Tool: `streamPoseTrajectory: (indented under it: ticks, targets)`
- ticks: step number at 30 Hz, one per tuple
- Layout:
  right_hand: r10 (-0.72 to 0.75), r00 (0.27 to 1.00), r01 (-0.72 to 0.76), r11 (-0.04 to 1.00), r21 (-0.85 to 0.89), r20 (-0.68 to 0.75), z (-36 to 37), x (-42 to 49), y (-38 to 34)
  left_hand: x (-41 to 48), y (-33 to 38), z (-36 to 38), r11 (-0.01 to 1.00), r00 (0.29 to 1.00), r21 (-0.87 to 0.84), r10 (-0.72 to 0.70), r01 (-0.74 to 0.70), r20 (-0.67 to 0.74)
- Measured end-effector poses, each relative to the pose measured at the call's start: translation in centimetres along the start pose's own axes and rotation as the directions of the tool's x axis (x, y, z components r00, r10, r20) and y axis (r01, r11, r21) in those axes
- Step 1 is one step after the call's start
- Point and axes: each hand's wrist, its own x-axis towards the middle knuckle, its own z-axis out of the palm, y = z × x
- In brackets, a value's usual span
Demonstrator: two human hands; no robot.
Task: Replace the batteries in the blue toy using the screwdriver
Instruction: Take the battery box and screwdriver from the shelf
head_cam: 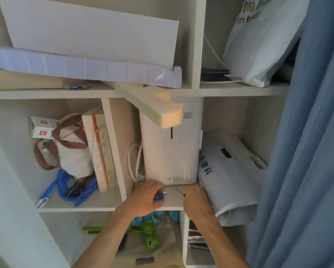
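Both of my hands rest on the middle shelf [172, 204], in front of a white appliance [172, 151]. My left hand [143, 198] curls around a small bundle of dark blue batteries [159, 196] lying on the shelf board. My right hand [197, 202] is closed around a screwdriver; only its thin shaft [180, 192] shows, pointing up and left towards the batteries. A second blue battery pack [77, 87] lies on the upper shelf at the left. I cannot make out a blue toy with certainty; something teal [172, 216] peeks out below the shelf between my hands.
A white printed bag [230, 180] fills the shelf just right of my right hand. A foam block [158, 109] juts out above the appliance. Green frog toys [150, 235] lie on the lower shelf. A blue curtain [307, 151] hangs at the right.
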Motion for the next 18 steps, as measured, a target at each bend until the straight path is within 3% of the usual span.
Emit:
streamPoseTrajectory:
  ticks: [10,18]
  targets:
    - [0.119,0.993,-0.119,0.993,0.023,-0.026,0.9,0.4,-0.5,1.1,-1.0,1.6,0.971,0.991,0.201,0.134,-0.127,-0.021]
    - [0.128,0.992,-0.125,0.976,0.18,-0.009,0.4,0.2,0.2,0.6,-0.5,1.8,0.971,0.982,0.174,0.178,-0.166,-0.056]
